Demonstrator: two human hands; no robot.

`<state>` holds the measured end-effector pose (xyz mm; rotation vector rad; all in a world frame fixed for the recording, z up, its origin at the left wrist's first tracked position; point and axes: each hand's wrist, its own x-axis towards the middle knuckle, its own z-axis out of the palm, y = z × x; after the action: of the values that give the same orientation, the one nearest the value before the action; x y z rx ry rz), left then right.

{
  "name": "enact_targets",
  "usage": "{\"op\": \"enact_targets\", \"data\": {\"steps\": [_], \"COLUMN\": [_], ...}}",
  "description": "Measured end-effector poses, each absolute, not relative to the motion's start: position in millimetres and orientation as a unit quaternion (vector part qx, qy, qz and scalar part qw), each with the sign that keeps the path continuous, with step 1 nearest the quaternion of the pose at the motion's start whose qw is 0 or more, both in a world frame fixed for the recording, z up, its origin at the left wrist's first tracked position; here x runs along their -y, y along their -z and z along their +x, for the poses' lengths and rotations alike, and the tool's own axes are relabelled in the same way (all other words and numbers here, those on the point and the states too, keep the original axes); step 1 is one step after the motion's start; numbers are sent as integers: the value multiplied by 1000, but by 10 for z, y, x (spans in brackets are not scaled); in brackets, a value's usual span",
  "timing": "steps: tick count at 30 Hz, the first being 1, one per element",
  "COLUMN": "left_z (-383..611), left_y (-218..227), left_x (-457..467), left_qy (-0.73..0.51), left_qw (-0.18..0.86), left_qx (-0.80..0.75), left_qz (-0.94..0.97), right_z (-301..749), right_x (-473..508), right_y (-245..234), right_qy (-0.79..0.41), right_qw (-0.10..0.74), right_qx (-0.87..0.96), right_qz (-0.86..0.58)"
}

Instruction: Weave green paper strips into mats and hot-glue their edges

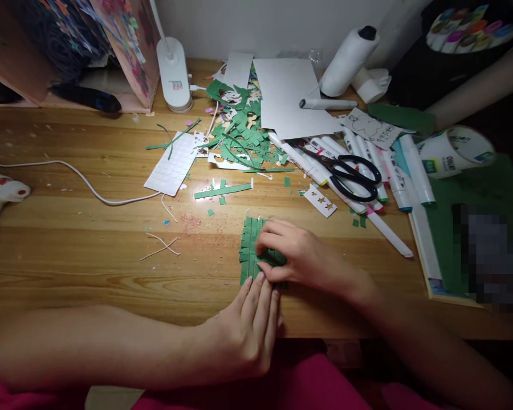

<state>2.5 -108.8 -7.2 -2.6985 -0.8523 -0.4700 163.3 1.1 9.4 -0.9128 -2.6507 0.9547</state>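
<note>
A small mat of interwoven green paper strips (248, 242) lies on the wooden table near its front edge. My left hand (250, 330) rests on its lower edge, fingers stretched out side by side and pressing down; the thumb is mostly hidden. Over the mat's right part curls my right hand (301, 253), thumb and index finger bent toward each other at the strips. It appears to pinch a strip, though the fingertips partly cover it. The mat's right side is hidden beneath that hand.
Behind the mat lie a loose green strip (222, 191), a pile of green scraps (243, 134) and a white sheet (288, 94). Black-handled scissors (354, 177) rest on several markers (399, 176) at right. A white lamp base (175, 74) stands at the back, its cable (106, 200) crossing left.
</note>
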Motion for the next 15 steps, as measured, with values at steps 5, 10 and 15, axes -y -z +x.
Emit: {"op": "enact_targets", "data": {"steps": [5, 10, 15], "left_z": [0, -8, -62], "left_y": [99, 78, -134], "left_x": [1079, 1076, 1117], "left_qy": [154, 166, 196], "left_qw": [152, 128, 77], "left_qx": [278, 279, 366], "left_qz": [-936, -937, -906], "right_z": [1665, 1674, 1671], "right_x": [-51, -74, -87], "right_y": [-105, -103, -108], "right_qy": [-349, -358, -376], "right_qw": [105, 105, 101], "right_qx": [888, 897, 890], "right_qz": [-281, -236, -235]}}
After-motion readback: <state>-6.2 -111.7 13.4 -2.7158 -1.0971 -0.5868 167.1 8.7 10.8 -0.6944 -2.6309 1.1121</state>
